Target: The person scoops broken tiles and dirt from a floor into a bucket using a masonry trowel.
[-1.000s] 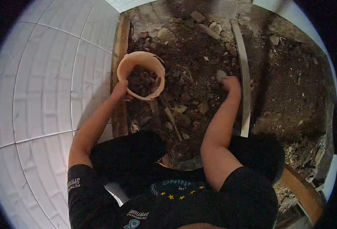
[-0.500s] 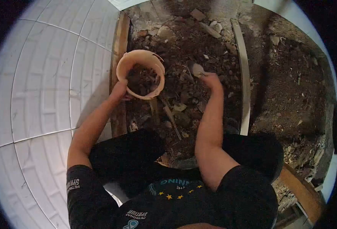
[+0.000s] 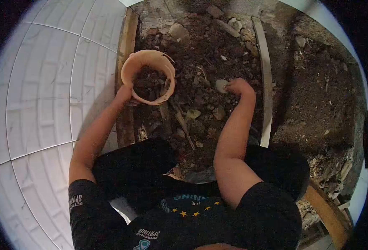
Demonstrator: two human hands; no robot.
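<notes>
My left hand (image 3: 125, 96) is closed on the near-left rim of a peach-coloured bucket (image 3: 170, 85) whose edge is chipped. Dark soil and rubble show inside it. The bucket stands tilted over the ground close to the left wooden board. To its right, my right hand (image 3: 240, 88) has its fingers closed on a pale flat piece (image 3: 222, 86), just above the loose dark rubble (image 3: 200, 98). Whether that piece is a stone or a tool blade, I cannot make out.
Wooden boards border the rubble on the left (image 3: 128, 37) and right (image 3: 266, 83). White tiled wall (image 3: 46, 83) rises at the left. A thin stick (image 3: 185, 130) and a yellowish stone (image 3: 193, 113) lie near my knees. More soil (image 3: 313, 100) spreads beyond the right board.
My right hand has moved slightly right and down with the pale piece, which sits lower over the rubble. The bucket and my left hand appear shifted a little up and left, along with the whole view.
</notes>
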